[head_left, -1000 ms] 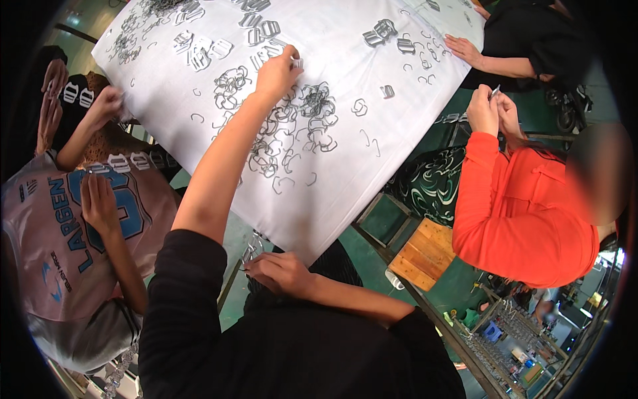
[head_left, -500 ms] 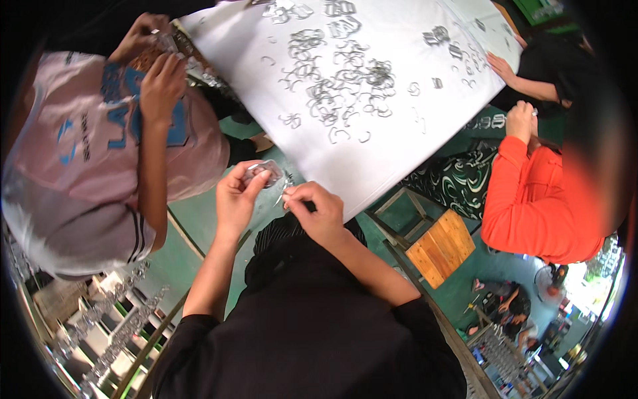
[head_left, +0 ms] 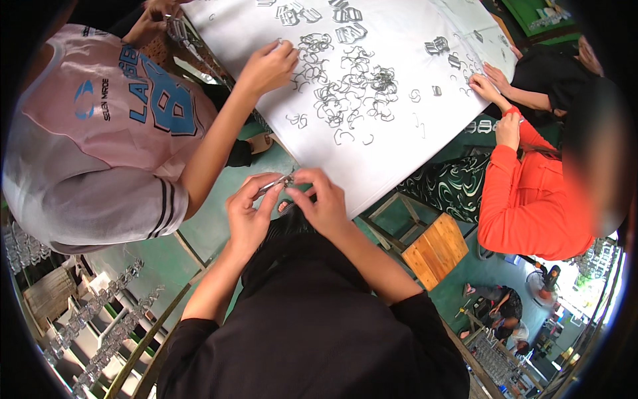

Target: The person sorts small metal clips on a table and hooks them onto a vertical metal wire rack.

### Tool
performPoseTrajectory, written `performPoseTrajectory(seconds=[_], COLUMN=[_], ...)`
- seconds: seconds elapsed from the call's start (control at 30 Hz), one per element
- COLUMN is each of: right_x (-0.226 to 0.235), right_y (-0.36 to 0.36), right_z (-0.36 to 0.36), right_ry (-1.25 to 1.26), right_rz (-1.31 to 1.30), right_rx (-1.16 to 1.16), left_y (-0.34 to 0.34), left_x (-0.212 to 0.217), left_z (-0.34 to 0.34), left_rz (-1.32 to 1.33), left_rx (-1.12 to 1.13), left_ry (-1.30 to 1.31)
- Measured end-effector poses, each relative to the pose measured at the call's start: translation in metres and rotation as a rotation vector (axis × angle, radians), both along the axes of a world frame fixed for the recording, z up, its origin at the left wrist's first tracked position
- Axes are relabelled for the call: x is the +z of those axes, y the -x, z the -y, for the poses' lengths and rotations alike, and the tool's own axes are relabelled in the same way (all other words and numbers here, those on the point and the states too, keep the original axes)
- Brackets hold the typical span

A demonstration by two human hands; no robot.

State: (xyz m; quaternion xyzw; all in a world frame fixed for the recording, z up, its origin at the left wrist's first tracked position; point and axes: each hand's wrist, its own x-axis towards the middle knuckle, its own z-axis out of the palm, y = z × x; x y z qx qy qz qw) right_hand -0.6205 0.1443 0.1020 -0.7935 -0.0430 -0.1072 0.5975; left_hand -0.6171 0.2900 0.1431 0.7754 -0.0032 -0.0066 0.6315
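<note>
I'm holding a little metal clip (head_left: pixel 282 183) between both hands, just off the near edge of the surface (head_left: pixel 392 153), over my lap. My left hand (head_left: pixel 247 214) is pinching one end with thumb and fingertips closed on it, and my right hand (head_left: pixel 323 199) is curling over the other end, fingers closed around it too. It's looking like thin bent wire, so I'm guessing it's light, springy and a bit slippery; best gripped by the ends, not the middle. The clip pile (head_left: pixel 349 93) is sitting well apart up on the white surface, and a neighbour's hand (head_left: pixel 269 65) is reaching into its edge.
</note>
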Motion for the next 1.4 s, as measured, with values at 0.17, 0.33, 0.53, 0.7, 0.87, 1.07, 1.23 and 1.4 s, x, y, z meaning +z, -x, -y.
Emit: performPoseTrajectory(seconds=[0.17,0.33,0.53,0.7,0.87,1.07,1.23,1.4], right_x=[-0.047,-0.07,-0.075,-0.081,-0.083,-0.09,-0.073,-0.08], right_y=[-0.081,-0.174,-0.222,-0.217,-0.21,-0.198,-0.175,-0.165], right_z=[0.09,0.145,0.144,0.143,0.129,0.14,0.165,0.177], right_ry=[0.292,0.576,0.783,0.885,0.961,0.527,-0.332,0.156], right_rz=[-0.034,-0.156,-0.249,-0.235,-0.084,-0.123,-0.727,-0.676], right_rx=[-0.235,-0.188,0.147,0.235,0.246,0.036,0.093,0.062], left_y=[0.001,0.001,0.001,0.0,0.0,0.003,0.0,0.006], left_x=[0.002,0.001,-0.002,-0.007,-0.015,-0.016,-0.026,-0.024], left_z=[0.003,0.006,0.009,0.015,0.016,0.014,0.019,0.018], left_rz=[-0.042,-0.066,-0.086,-0.082,-0.103,-0.069,-0.089,-0.072], left_rx=[0.04,0.073,0.14,0.175,0.182,0.164,0.162,0.154], left_ry=[-0.022,-0.047,-0.062,-0.063,-0.059,-0.182,-0.133,-0.136])
